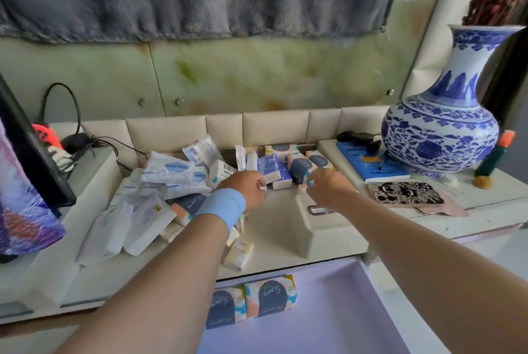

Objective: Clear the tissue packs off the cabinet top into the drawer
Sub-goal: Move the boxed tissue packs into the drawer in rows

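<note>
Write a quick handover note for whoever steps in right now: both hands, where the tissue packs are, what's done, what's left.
Left hand: reaching to the blue tissue pack at the back of the cabinet top; whether its grip has closed on it cannot be told.
Right hand: fingertips at the navy-label pack beside it; grip also unclear.
Done: two patterned packs lie in the open drawer.
Left: the back row, the loose white pile on the left, and a cream pack near the front edge. The vase stands close on the right; mind it.
</note>
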The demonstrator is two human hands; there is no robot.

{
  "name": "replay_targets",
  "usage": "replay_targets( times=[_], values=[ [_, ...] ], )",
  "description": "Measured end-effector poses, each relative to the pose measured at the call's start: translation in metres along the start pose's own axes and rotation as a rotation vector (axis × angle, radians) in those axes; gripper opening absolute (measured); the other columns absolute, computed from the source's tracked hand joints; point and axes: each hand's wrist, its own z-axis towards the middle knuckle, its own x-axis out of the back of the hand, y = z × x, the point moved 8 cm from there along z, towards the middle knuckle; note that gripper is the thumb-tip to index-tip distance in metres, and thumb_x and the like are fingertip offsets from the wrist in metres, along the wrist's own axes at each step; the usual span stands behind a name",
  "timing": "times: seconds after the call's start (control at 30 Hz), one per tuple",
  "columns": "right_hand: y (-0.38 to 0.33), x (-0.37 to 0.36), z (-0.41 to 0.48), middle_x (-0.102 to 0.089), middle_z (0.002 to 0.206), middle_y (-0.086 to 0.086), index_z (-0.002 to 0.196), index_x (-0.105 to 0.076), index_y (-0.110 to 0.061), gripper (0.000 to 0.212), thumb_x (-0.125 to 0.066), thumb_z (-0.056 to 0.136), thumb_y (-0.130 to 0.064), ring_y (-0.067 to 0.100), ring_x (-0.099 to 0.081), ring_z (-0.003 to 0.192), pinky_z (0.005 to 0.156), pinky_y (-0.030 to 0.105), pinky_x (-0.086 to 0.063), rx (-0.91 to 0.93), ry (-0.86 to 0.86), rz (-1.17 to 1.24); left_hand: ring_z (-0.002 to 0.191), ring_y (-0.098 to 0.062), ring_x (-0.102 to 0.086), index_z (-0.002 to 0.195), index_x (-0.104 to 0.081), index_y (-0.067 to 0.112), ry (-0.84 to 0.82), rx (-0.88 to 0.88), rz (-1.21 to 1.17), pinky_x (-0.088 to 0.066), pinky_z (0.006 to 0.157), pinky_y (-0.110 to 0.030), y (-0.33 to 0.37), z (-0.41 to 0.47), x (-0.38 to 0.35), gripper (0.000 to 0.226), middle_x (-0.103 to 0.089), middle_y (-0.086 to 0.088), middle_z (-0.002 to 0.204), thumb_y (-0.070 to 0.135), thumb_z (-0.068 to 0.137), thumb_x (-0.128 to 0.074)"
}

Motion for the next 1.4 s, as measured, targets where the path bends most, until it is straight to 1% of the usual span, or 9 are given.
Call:
replay_targets(
  times=[0.33,0.5,0.67,0.87,1.0,1.1,1.2,1.27,1.4],
  values=[
    [0.022,-0.027,0.118,-0.048,0.139,0.01,0.141,-0.043,-0.021,0.056,-0.057,0.089,-0.035,0.03,-0.047,0.125,0.097,0.04,-0.045,-0.107,0.063,-0.156,0.128,-0.022,-0.046,0.139,-0.045,0.03,0.006,-0.052,-0.004,-0.042,0.104,-0.041,-0.005,0.111,-0.052,0.051,-0.048,0.001,0.141,0.034,0.09,-0.058],
    [0.027,-0.048,0.145,-0.048,0.137,0.015,0.143,-0.04,-0.012,0.069,-0.064,0.086,-0.045,0.031,-0.047,0.124,0.096,0.037,-0.044,-0.211,0.06,-0.317,0.13,-0.022,-0.044,0.139,-0.042,0.034,0.02,-0.112,-0.009,-0.043,0.102,-0.043,-0.003,0.13,-0.071,0.051,-0.044,0.003,0.143,0.037,0.09,-0.057],
    [0.03,-0.046,0.147,-0.05,0.132,0.014,0.136,-0.043,-0.012,0.071,-0.068,0.078,-0.045,0.031,-0.048,0.121,0.095,0.038,-0.043,-0.253,0.141,-0.248,0.129,-0.023,-0.044,0.141,-0.04,0.032,0.049,-0.106,-0.063,-0.042,0.103,-0.043,-0.01,0.13,-0.064,0.055,-0.046,0.001,0.142,0.034,0.089,-0.059],
    [0.005,-0.004,0.125,-0.056,0.104,0.002,0.11,-0.048,-0.019,0.054,-0.071,0.07,-0.046,0.025,-0.055,0.098,0.075,0.034,-0.043,0.001,0.402,0.083,0.137,-0.023,-0.03,0.147,-0.029,0.03,0.223,-0.258,-0.112,-0.038,0.106,-0.042,0.01,0.119,-0.024,0.071,-0.031,0.004,0.15,0.022,0.086,-0.064],
    [-0.031,-0.003,0.103,-0.058,0.105,0.001,0.11,-0.054,-0.017,0.052,-0.076,0.064,-0.026,0.024,-0.058,0.095,0.073,0.029,-0.041,0.318,0.266,0.321,0.147,-0.022,-0.011,0.153,-0.019,0.03,0.299,-0.353,0.165,-0.03,0.11,-0.04,0.028,0.104,-0.007,0.083,-0.01,0.002,0.161,0.028,0.085,-0.067],
    [-0.049,-0.011,0.093,-0.061,0.118,0.001,0.125,-0.056,-0.023,0.062,-0.072,0.065,-0.019,0.021,-0.059,0.106,0.086,0.03,-0.047,0.411,0.171,0.356,0.137,-0.027,-0.032,0.148,-0.024,0.03,0.268,-0.313,0.343,-0.037,0.101,-0.041,0.024,0.095,-0.009,0.076,-0.035,0.0,0.151,0.034,0.085,-0.067],
    [-0.033,-0.028,0.105,-0.053,0.13,0.001,0.136,-0.048,-0.026,0.068,-0.07,0.073,-0.015,0.02,-0.052,0.117,0.092,0.027,-0.044,0.257,0.055,0.245,0.127,-0.028,-0.043,0.145,-0.031,0.029,0.159,-0.171,0.348,-0.041,0.096,-0.041,-0.002,0.091,-0.018,0.065,-0.048,-0.002,0.139,0.029,0.088,-0.062],
    [-0.009,-0.031,0.115,-0.048,0.134,0.003,0.14,-0.045,-0.025,0.068,-0.065,0.076,-0.016,0.024,-0.049,0.124,0.098,0.033,-0.045,0.119,0.055,0.134,0.126,-0.028,-0.043,0.143,-0.034,0.029,0.104,-0.113,0.34,-0.042,0.097,-0.041,-0.019,0.09,-0.023,0.062,-0.049,-0.002,0.138,0.028,0.087,-0.062],
    [0.029,-0.028,0.13,-0.051,0.131,0.009,0.135,-0.048,-0.018,0.051,-0.059,0.087,-0.033,0.029,-0.046,0.12,0.1,0.042,-0.04,-0.051,0.093,-0.261,0.127,-0.028,-0.039,0.141,-0.034,0.031,0.049,-0.085,0.351,-0.04,0.098,-0.042,-0.037,0.094,-0.033,0.062,-0.044,-0.001,0.138,0.027,0.085,-0.062]
  ],
)
